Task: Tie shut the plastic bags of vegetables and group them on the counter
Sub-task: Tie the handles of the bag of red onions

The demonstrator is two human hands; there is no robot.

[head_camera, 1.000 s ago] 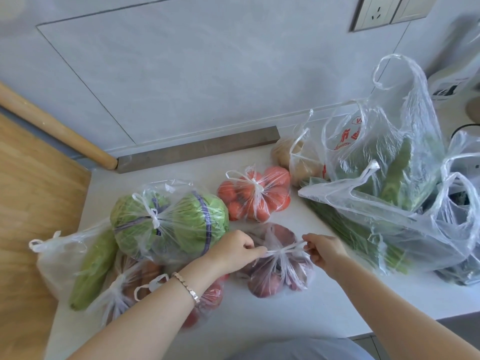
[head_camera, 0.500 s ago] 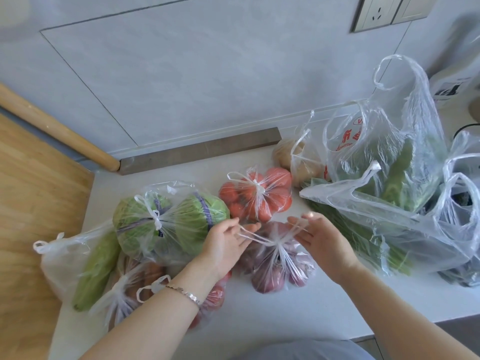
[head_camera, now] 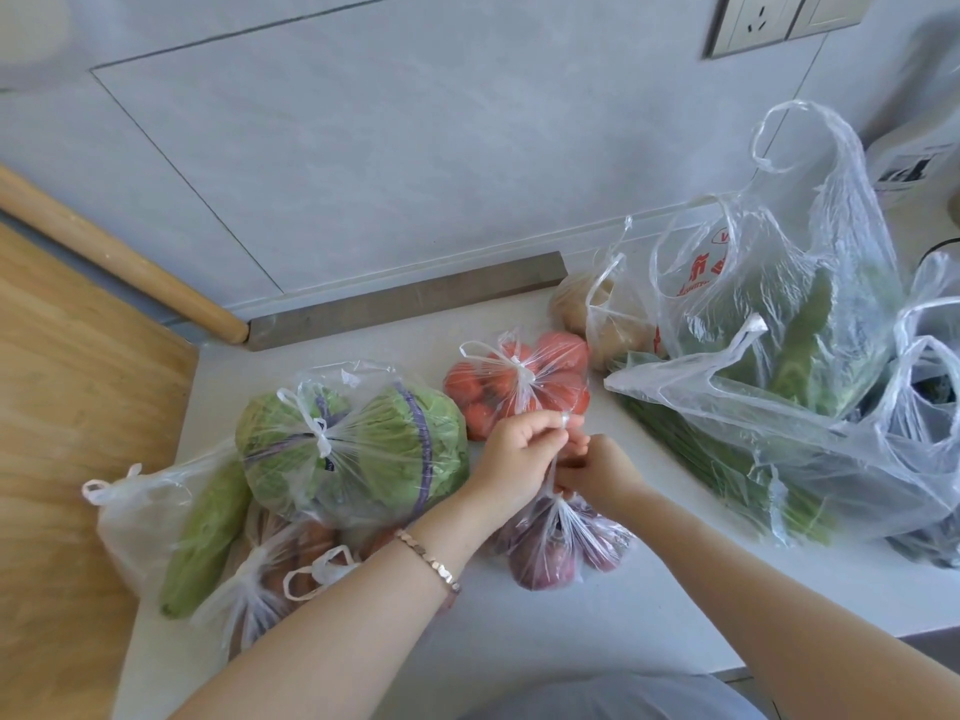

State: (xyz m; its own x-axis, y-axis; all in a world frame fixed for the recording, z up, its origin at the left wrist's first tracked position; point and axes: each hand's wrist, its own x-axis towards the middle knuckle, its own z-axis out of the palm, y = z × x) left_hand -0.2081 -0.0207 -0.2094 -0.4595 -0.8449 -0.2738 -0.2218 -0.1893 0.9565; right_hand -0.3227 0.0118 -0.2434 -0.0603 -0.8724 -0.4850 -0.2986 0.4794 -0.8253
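Observation:
A clear bag of purple onions (head_camera: 556, 550) lies at the middle of the white counter (head_camera: 597, 626). Its handles are drawn up into a thin twist above it. My left hand (head_camera: 519, 449) pinches the top of that twist between thumb and fingers. My right hand (head_camera: 597, 470) grips the handles just below, close against the left. Tied bags lie around: tomatoes (head_camera: 519, 392) behind, cabbages (head_camera: 358, 444) to the left, a cucumber bag (head_camera: 197, 532) and a carrot bag (head_camera: 270, 579) at the near left.
Open bags stand at the right: potatoes (head_camera: 602, 319), a large bag of leafy greens (head_camera: 800, 324), long green stalks (head_camera: 737, 459) and a dark bag (head_camera: 935, 407) at the edge. A wooden board (head_camera: 67, 407) and rolling pin (head_camera: 114, 257) are at left. The wall runs behind.
My hands pulled the onion bag's handles apart, then let them slacken with open fingers. Now both hands have come together above the bag and hold the handles upright.

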